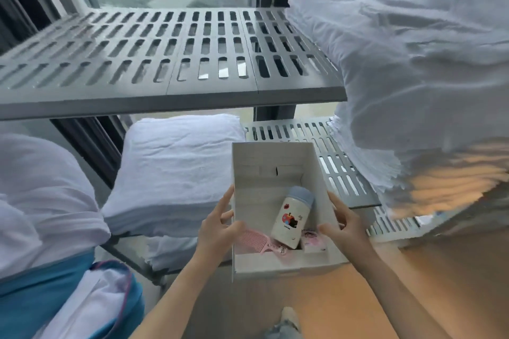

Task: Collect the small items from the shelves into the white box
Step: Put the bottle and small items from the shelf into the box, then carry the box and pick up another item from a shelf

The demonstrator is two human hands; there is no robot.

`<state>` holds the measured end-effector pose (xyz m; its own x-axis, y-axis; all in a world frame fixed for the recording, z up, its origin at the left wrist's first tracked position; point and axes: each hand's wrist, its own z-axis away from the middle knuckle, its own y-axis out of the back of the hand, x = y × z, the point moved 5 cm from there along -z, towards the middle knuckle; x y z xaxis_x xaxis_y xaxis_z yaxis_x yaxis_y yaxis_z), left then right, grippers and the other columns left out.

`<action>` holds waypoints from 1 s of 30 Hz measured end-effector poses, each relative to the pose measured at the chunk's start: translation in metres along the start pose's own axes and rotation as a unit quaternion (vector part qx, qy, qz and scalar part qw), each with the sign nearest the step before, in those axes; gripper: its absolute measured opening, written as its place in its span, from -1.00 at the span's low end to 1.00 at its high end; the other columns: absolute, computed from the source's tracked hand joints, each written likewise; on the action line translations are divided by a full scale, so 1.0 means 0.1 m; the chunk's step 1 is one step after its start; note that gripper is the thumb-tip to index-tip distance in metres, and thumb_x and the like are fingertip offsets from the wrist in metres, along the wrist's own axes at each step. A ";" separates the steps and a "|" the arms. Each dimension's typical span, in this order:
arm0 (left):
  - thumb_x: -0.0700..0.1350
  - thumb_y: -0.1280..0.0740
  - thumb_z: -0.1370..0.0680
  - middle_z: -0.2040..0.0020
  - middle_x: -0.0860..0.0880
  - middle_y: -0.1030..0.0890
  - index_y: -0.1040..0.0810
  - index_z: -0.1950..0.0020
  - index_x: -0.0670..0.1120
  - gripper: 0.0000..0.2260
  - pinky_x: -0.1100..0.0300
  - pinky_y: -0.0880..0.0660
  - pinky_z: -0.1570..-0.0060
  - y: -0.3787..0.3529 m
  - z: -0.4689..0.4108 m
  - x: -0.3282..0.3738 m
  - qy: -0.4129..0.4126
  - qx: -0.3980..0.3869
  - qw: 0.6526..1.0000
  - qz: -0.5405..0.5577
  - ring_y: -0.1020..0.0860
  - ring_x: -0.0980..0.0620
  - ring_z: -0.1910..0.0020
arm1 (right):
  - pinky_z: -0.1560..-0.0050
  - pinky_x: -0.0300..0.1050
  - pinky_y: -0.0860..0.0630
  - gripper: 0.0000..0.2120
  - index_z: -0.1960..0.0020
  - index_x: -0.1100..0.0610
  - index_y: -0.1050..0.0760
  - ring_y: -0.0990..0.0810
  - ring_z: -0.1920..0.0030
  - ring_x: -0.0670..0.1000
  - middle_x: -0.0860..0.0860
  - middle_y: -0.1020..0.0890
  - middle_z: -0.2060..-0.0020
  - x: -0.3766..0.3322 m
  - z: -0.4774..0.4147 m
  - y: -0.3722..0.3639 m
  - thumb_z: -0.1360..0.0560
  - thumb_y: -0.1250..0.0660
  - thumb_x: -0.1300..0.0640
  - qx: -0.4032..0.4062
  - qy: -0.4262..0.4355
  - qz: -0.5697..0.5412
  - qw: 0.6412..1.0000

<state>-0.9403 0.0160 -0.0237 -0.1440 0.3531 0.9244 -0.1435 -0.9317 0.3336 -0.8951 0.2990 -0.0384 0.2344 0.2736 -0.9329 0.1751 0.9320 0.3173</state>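
Head view, white box (275,170) clasped between left hand (217,228) and right hand (344,226)

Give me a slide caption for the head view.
Both hands hold a white box containing a bottle and pink comb.

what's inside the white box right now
Inside the white box: a small bottle with a blue cap, a pink comb and a pink packet. Whatever lies beneath the bottle is hidden.

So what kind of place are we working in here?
Probably a linen or laundry storage corner by a window: slotted grey shelves, stacked white towels, bagged bedding.
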 end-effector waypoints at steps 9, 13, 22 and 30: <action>-0.14 -0.36 -0.42 0.16 -0.06 -0.73 -0.28 -0.38 0.45 -0.32 -0.10 -0.61 0.02 0.05 0.44 0.29 -0.068 -0.119 0.990 0.016 -0.67 -0.15 0.12 | 0.14 -0.40 -0.49 -0.21 -0.49 -0.21 -0.25 -0.58 -0.10 -0.23 -0.13 -0.60 -0.21 -0.12 1.11 0.18 -0.41 -0.47 0.27 0.151 -0.004 -0.017 0.988; -0.10 -0.34 -0.37 0.23 -0.15 -0.71 -0.30 -0.38 0.42 -0.33 -0.15 -0.57 0.03 -0.32 0.56 0.46 -0.091 -0.187 0.978 0.005 -0.65 -0.26 0.15 | -0.06 -0.20 -0.54 -0.20 -0.45 -0.32 -0.26 -0.58 -0.19 -0.09 -0.11 -0.57 -0.28 0.04 1.54 0.45 -0.36 -0.46 0.20 0.202 -0.024 -0.024 0.979; -0.03 -0.34 -0.27 0.26 -0.02 -0.73 -0.30 -0.44 0.31 -0.26 0.00 -0.60 0.11 -1.73 0.91 1.03 -0.135 -0.328 0.935 0.010 -0.67 -0.02 0.28 | -0.17 -0.23 -0.43 -0.18 -0.47 -0.24 -0.28 -0.42 -0.26 -0.38 -0.56 -0.41 -0.23 0.42 2.35 1.61 -0.36 -0.45 0.31 0.322 -0.036 -0.006 0.946; 0.02 -0.38 -0.21 0.26 -0.29 -0.65 -0.36 -0.37 0.37 -0.27 -0.28 -0.53 0.10 -3.49 1.37 1.61 -0.154 -0.407 0.900 0.009 -0.61 -0.21 0.28 | 0.10 -0.41 -0.43 -0.28 -0.38 -0.32 -0.24 -0.44 -0.07 -0.52 -0.66 -0.44 -0.01 0.82 3.04 3.05 -0.43 -0.47 0.21 0.423 -0.050 -0.020 0.905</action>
<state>-0.7792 0.3868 0.0340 0.1060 0.1815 0.9777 -0.8324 -0.5216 0.1871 -0.5314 0.5335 0.0336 0.2895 0.1805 -0.9400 0.8446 0.4139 0.3396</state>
